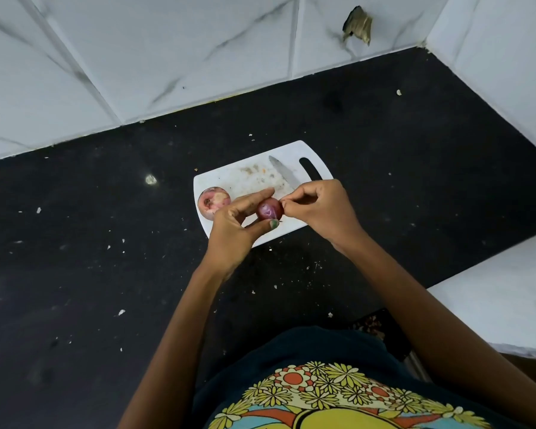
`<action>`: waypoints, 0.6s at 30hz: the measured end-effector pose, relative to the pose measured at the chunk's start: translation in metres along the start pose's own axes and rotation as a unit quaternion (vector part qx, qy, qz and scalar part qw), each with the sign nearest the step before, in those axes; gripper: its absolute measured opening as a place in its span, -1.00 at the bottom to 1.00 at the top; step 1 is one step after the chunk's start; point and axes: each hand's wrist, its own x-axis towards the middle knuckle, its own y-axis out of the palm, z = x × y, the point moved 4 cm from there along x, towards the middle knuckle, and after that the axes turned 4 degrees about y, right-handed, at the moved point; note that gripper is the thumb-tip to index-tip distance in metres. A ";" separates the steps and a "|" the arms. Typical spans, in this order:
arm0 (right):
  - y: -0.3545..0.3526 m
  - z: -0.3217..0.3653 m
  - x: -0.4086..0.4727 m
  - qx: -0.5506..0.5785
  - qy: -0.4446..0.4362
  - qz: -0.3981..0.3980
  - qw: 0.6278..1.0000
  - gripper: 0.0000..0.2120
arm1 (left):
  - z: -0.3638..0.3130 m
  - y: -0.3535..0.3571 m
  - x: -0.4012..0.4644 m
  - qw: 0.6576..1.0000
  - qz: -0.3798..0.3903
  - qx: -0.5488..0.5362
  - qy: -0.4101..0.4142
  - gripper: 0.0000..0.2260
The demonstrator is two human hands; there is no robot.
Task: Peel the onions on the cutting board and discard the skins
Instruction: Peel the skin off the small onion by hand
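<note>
My left hand [234,222] holds a small purple onion [269,209] between thumb and fingers, just above the white cutting board [245,178]. My right hand [319,205] pinches at the onion's right end, fingertips on its skin. A second onion [212,201], pink with pale patches of skin, lies on the board's left end, partly hidden behind my left hand. A knife [283,171] lies on the board, its blade pointing away from me and its handle hidden under my right hand.
The board sits on a black countertop [106,243] sprinkled with small white scraps. White marble-look tiles [167,57] form the back and right walls. A white surface [502,298] lies at the lower right.
</note>
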 end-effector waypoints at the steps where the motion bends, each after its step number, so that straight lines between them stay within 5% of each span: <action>1: 0.000 0.000 0.000 0.004 0.000 0.002 1.000 -0.94 | 0.000 0.000 0.000 1.000 -0.001 0.003 0.001 -0.56; 18: 0.022 0.006 -0.004 -0.058 -0.047 -0.029 0.997 -0.97 | 0.006 0.003 0.001 0.996 -0.079 0.003 0.031 -0.59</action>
